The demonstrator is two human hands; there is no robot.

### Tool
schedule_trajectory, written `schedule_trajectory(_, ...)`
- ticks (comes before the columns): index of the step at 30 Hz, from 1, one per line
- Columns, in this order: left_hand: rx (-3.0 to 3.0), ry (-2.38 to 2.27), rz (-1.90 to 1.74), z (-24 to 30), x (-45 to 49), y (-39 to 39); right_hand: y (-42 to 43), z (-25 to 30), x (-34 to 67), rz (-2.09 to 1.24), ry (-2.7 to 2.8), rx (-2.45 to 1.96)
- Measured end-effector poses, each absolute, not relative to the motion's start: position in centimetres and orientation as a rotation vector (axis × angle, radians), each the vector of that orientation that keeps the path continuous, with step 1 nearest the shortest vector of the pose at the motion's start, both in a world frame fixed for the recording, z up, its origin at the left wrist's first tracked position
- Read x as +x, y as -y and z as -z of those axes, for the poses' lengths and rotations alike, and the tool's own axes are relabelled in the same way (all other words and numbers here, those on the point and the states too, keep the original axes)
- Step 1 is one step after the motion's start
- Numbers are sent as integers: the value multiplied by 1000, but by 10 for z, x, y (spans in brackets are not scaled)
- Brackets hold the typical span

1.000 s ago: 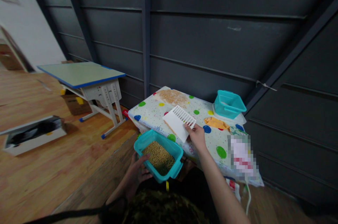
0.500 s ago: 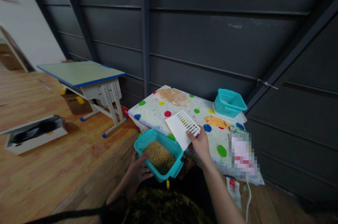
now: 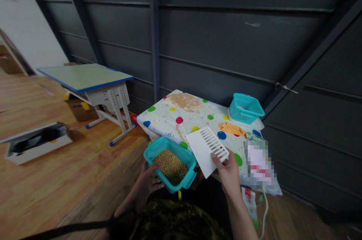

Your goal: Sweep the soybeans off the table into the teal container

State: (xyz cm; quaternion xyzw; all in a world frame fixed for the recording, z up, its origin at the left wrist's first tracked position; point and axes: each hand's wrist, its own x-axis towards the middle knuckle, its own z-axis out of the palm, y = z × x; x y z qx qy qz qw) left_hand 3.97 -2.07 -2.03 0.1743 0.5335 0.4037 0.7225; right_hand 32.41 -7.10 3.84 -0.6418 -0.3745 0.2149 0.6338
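Note:
My left hand [image 3: 146, 180] grips the left side of a teal plastic bin [image 3: 186, 154], its thumb over the rim. Yellowish soybeans [image 3: 169, 162] cover the bottom of this bin, which is at the front edge of the table [image 3: 158, 122]. In my right hand [image 3: 228, 170] is a white slotted scraper [image 3: 199, 150], held by its slotted end with the flat blade pointing down and left. The blade is near the bin's right rim. Toward the table's back left lies a spread of beans with paler bits [image 3: 185, 102].
A second teal bin [image 3: 246, 110] stands at the table's back right, with an orange cloth [image 3: 233, 128] in front of it. A blurred-out packet [image 3: 260, 164] lies on the right corner. Dark wall panels [image 3: 215, 43] rise behind. Left stands a desk [image 3: 87, 76].
My right hand has drawn the scraper right and toward me, away from the tabletop. A thin line of beans or crumbs now shows where the scraper was. The left hand and bin stay put.

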Motion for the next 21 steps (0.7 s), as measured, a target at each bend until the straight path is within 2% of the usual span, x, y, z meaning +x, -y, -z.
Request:
schedule_trajectory(10,401,-1221,-903,21,44,22,108,-46,296,-588,867,-1443)
schedule_trajectory(16,450,-1181,-890,19,42,24,92,-45,307,-511,772,-1428)
schedule_trajectory(21,454,-1153,-898,16,38,23,80,-42,308,-577,824,-1396)
